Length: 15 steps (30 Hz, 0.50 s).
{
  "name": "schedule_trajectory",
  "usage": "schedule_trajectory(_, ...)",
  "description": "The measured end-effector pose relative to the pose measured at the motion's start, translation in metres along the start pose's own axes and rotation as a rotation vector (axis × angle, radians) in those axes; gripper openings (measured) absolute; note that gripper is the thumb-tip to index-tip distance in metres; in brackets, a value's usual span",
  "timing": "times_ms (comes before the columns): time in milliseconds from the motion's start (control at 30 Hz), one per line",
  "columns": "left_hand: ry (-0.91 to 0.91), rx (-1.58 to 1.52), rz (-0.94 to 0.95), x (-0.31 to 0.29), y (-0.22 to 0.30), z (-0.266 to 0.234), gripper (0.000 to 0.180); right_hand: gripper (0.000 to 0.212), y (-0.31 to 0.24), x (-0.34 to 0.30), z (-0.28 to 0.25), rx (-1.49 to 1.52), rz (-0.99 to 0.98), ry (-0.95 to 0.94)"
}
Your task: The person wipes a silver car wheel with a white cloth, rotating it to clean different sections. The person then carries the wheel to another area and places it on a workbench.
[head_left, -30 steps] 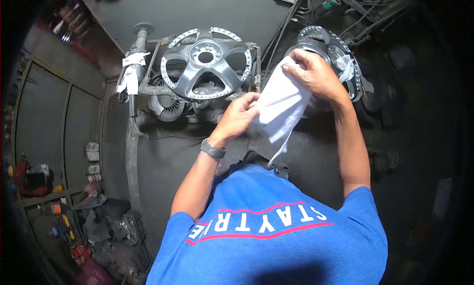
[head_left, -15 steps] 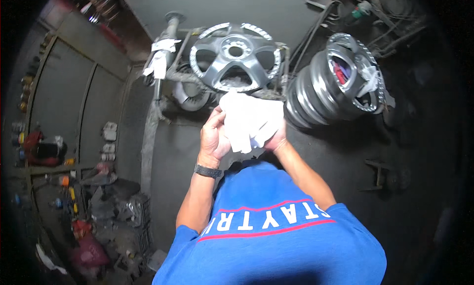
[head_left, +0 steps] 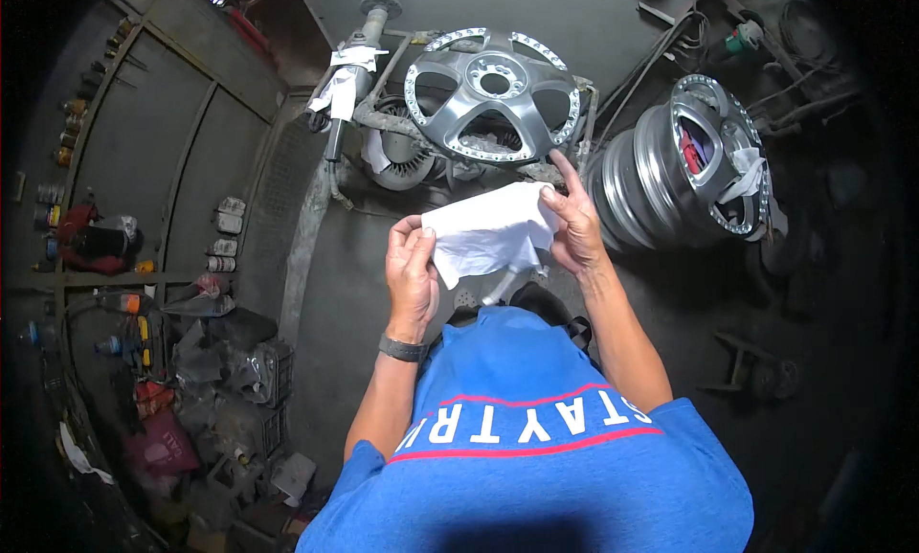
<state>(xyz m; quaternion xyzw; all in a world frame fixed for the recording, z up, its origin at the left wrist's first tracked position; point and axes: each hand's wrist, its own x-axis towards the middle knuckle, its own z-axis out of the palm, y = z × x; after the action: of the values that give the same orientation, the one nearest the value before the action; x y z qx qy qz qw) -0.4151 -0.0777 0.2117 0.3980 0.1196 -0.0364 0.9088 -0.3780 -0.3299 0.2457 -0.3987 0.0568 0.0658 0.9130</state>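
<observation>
A white cloth [head_left: 490,223] is stretched between my two hands in front of my body, its lower edge hanging in loose folds. My left hand [head_left: 410,270] pinches its left side between thumb and fingers; a dark band circles that wrist. On the cloth's upper right corner, my right hand [head_left: 578,225] grips with the thumb, while one finger points up toward a wheel rim. Just beyond the cloth lies that grey spoked wheel rim [head_left: 450,122], face up on a metal stand, with shiny studs around its edge. My right fingertip is close to the rim's lower edge; contact is unclear.
To the right, a stack of silver wheel barrels [head_left: 632,184] leans with a spoked face and a rag [head_left: 745,173] on it. A metal post [head_left: 352,84] wrapped in white stands left of the rim. Shelves [head_left: 182,280] with cans and crates line the left wall.
The cloth has gone from bunched and hanging to spread between my hands. My right hand has moved right and up, and its fingers now show. The view has shifted slightly.
</observation>
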Motion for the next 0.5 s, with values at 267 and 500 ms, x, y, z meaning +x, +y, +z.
schedule_trajectory(267,-0.083,0.696,0.250,-0.002,0.004,0.014,0.043,0.073,-0.017,-0.006,0.002,-0.915,-0.064,-0.173)
schedule_trajectory(500,-0.166,1.027,0.609,0.015,0.030,0.032,0.014,0.025,-0.068,-0.008,0.018,-1.699,-0.229,-0.109)
